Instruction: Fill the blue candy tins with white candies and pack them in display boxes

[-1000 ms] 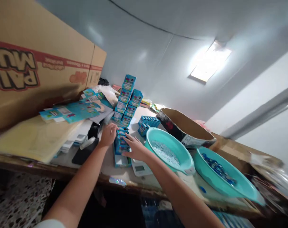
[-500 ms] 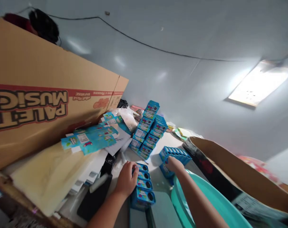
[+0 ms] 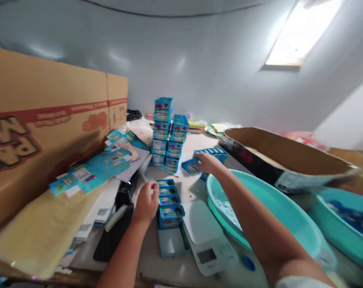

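My left hand [image 3: 148, 200] is closed, fingers bent together, beside a row of blue printed boxes [image 3: 171, 212] in a clear tray [image 3: 172, 242]; whether it pinches anything is hidden. My right hand [image 3: 208, 163] grips a blue box [image 3: 190, 166], held tilted near another row of blue boxes [image 3: 219, 153]. Tall stacks of similar blue boxes [image 3: 162, 130] stand at the back of the table. Flat blue printed cartons [image 3: 91, 172] lie in a loose pile at the left.
A white scale [image 3: 207, 240] lies before a turquoise basin [image 3: 259, 196]. Another basin [image 3: 343, 228] holds dark blue pieces. An open cardboard box [image 3: 274, 160] stands behind; a large carton [image 3: 58, 100] fills the left. A blue cap [image 3: 248, 263] lies near the front.
The view has levelled and dropped, showing more of the scale and basins. My right hand now has a blue box lifted clear of its row. My left hand stays beside the near row.
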Demonstrator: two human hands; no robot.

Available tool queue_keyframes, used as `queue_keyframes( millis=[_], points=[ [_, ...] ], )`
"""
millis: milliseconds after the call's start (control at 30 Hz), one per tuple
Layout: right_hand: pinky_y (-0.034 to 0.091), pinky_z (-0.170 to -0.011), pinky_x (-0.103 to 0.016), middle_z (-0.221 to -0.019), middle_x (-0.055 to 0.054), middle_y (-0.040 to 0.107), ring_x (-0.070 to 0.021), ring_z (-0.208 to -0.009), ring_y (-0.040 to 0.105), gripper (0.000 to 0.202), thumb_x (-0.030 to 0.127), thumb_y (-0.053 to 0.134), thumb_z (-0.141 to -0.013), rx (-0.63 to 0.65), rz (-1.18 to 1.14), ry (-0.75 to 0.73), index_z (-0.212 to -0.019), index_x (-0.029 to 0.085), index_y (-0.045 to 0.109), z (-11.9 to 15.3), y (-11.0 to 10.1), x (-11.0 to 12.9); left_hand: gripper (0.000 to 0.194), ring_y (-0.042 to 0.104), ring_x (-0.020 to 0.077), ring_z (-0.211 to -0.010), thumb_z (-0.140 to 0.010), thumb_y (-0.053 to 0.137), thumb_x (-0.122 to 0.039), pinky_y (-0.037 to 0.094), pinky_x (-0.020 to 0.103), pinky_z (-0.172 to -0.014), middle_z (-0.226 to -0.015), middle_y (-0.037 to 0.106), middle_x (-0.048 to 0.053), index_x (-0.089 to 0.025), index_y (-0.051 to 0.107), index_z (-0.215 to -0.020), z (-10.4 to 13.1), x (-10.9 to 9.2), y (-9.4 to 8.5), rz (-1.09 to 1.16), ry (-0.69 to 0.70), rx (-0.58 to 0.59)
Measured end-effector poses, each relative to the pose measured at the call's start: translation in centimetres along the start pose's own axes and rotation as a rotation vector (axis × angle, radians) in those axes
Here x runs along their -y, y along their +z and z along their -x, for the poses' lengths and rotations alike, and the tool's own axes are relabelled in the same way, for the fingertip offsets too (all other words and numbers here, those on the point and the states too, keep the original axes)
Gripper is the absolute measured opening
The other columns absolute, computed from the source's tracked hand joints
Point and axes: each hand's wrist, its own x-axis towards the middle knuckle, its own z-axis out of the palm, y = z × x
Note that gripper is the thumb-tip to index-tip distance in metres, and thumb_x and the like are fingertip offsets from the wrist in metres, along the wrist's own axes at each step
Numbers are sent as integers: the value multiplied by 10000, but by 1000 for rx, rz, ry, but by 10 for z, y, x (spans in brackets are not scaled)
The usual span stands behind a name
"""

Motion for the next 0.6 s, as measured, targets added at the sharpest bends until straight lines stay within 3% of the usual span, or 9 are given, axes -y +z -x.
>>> queue_keyframes(
  millis=[67,133,233,300,367,500,600],
  points=[
    [455,-976,-283,-1341,-131,650,-269,-1201,618,430,255,574,-972,-67,-24,-35,-1393,169,599,7,-10,4,316,648,251,-999,-1013,435,-454,509,432,-938,-1016,694,94,-202,627,-1019,3,-6,-7,1,6,6],
    [474,-966,-303,-1324,-146,639,-270,-1148,638,470,223,535,-984,-183,-34,-129,-1450,162,544,24,-19,9,293,643,233,-1011,-1022,452,-446,504,407,-942,-1053,690,73,-217,628,-1071,10,-15,-16,-21,36,-9],
    [507,-952,-358,-1258,-161,654,-292,-1152,625,591,181,531,-976,-315,-39,-301,-1550,136,397,66,-30,17,260,634,211,-1031,-1033,463,-417,494,374,-949,-1089,679,53,-231,617,-1126,20,-34,-30,-71,122,-53],
    [520,-954,-394,-1279,-191,642,-306,-1174,615,658,217,519,-1007,-340,-60,-363,-1602,93,266,98,-37,22,271,629,203,-1063,-1048,430,-409,487,361,-962,-1109,674,52,-232,614,-1141,25,-46,-37,-88,215,-32],
    [532,-953,-419,-1294,-204,635,-314,-1177,620,653,235,499,-1027,-319,-63,-411,-1605,77,242,125,-42,28,312,622,205,-1126,-1063,380,-421,478,368,-997,-1165,670,62,-230,608,-1160,27,-56,-40,-91,352,81],
    [557,-927,-418,-1263,-184,672,-309,-1116,662,506,191,544,-997,-172,-15,-511,-1490,103,477,147,-39,35,284,587,268,-1271,-1022,509,-449,349,506,-1164,-1272,689,66,-226,610,-1166,30,-66,-34,-246,565,393],
    [572,-890,-372,-1210,-159,713,-286,-1043,700,417,138,637,-936,69,-23,-576,-1352,121,635,137,-22,32,185,604,283,-1278,-1006,569,-357,175,610,-1236,-1326,695,43,-239,640,-1130,33,-68,-25,-394,530,404]
  ],
)
